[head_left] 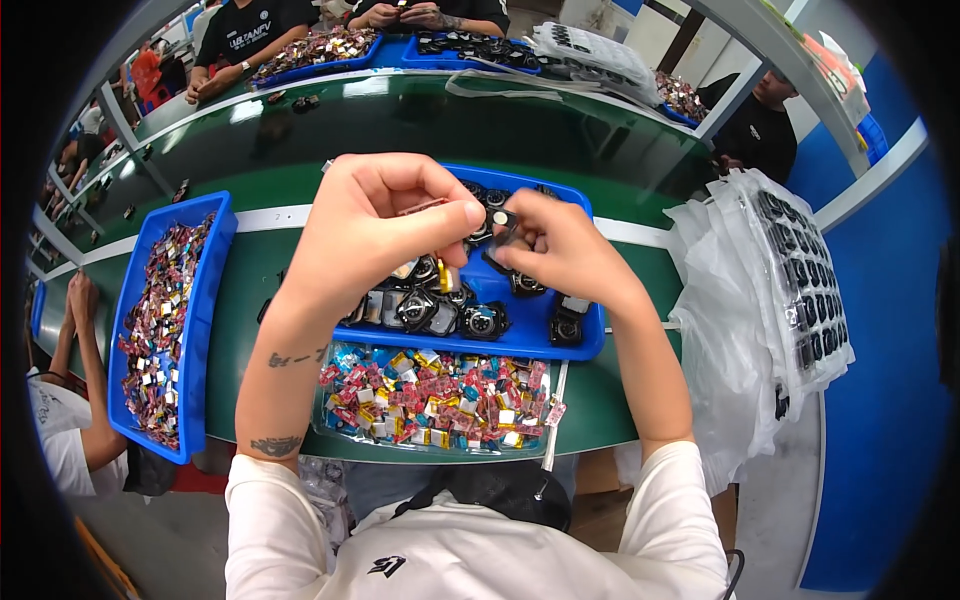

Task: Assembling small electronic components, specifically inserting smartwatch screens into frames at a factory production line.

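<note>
My left hand point(385, 215) is closed over the blue tray point(585, 350), thumb and forefinger pressed together. A small flat part with a pinkish-red board point(422, 207) shows between its fingers. Close beside it, my right hand point(570, 250) pinches a black watch case point(500, 222) with a pale round spot on it. The fingertips of both hands nearly meet and partly hide what they hold. Below them, several black watch cases point(483, 321) lie loose in the tray. Nearer to me, a clear tray point(325, 440) holds a heap of small red, yellow, blue and white parts point(440, 395).
At left stands a long blue bin point(218, 300) full of similar small parts. Stacked clear blister trays with black cases point(800, 270) rise at right beside white plastic sheets point(705, 300). A green conveyor belt point(400, 120) runs across behind; co-workers point(245, 35) sit beyond it.
</note>
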Demonstrator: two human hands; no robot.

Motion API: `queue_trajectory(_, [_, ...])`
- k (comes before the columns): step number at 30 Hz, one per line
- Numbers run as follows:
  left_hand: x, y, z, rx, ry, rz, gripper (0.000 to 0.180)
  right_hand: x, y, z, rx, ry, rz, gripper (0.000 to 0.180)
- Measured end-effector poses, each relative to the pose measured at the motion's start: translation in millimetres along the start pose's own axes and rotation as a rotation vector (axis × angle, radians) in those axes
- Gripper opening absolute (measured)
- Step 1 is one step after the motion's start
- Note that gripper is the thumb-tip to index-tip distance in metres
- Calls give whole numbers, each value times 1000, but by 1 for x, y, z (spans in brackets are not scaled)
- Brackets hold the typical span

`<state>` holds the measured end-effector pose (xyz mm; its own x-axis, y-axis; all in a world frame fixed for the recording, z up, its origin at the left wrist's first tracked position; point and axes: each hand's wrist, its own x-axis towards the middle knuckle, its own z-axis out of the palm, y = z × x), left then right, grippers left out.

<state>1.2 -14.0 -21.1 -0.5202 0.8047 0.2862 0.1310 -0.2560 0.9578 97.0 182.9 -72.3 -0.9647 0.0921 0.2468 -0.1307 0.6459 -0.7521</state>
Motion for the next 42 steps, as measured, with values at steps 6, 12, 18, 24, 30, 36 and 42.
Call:
queue_trajectory(6, [0,-9,17,117,111,-70,14,-7,-37,3,433,150,55,27])
queue_trajectory(12, [0,-15,28,244,189,-48,15,-12,-44,5,531,191,66,28])
queue_trajectory(18, [0,-18,30,302,238,-13,16,-14,-46,7,526,202,39,28])
queue_trajectory(24, [0,-18,32,351,273,11,17,-15,-46,11,507,240,-8,25])
queue_trajectory(30, [0,-27,32,344,276,35,13,-15,-43,16,491,356,-74,19])
queue_trajectory(36, [-5,-13,39,300,300,134,8,-14,-44,3,523,453,-46,16])
queue_trajectory(42, [-4,-13,31,311,214,126,10,-15,-46,0,569,456,-40,15])
